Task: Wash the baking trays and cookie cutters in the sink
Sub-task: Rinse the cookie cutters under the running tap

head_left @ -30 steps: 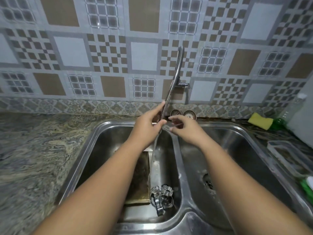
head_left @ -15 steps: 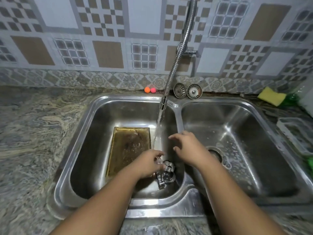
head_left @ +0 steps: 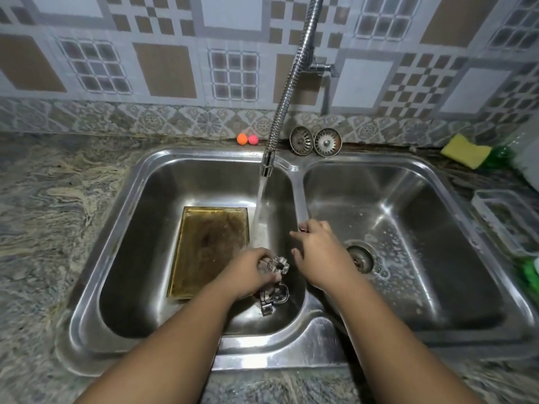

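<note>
In the head view our left hand (head_left: 251, 272) clasps a metal flower-shaped cookie cutter (head_left: 278, 264) just above the heap of steel cutters (head_left: 274, 297) in the left basin of the stainless sink (head_left: 204, 155), the grimy amber rectangular baking tray (head_left: 208, 252) lying left of that grip and our right hand (head_left: 319, 255) slack and empty to its right. We judge the wet cutter could slip, as tap water (head_left: 260, 208) falls just behind the grip; our left fingertips are hidden, and the heap below is too tangled to count.

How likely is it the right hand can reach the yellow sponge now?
Probably yes: the right hand is open and holds nothing, and only the right basin lies between it and the yellow sponge on the counter.
</note>
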